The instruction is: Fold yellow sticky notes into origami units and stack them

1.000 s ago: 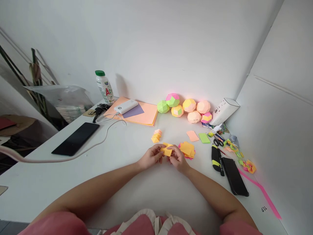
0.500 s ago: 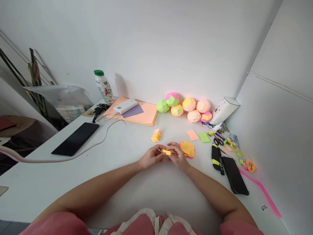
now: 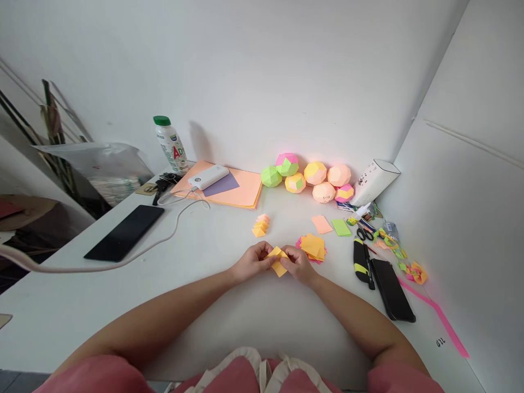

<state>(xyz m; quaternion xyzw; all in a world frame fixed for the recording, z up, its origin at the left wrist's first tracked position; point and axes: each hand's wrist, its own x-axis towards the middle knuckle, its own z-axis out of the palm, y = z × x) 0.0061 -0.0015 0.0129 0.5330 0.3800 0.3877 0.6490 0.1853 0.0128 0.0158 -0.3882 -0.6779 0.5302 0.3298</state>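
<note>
Between my two hands is a small yellow-orange paper square (image 3: 279,267), creased and turned with one corner toward me. My left hand (image 3: 254,262) pinches its left corner with thumb and fingers. On the other side my right hand (image 3: 300,265) grips the right corner, thumb on top. Just right of that hand lies a stack of orange and pink paper squares (image 3: 313,246). Beyond my left hand stands a short row of folded paper pieces (image 3: 261,225), orange in front and peach behind.
Paper balls (image 3: 315,173) sit along the wall. Peach sheets (image 3: 245,192) lie under a white power bank (image 3: 209,177), its cable trailing left past a black tablet (image 3: 125,233). At right are scissors (image 3: 364,233), a cutter (image 3: 361,261) and a black phone (image 3: 393,290).
The yellow-orange paper was a narrow folded strip between my fingers; now it is opened out, showing a creased square face. My right fingers have lowered slightly.
</note>
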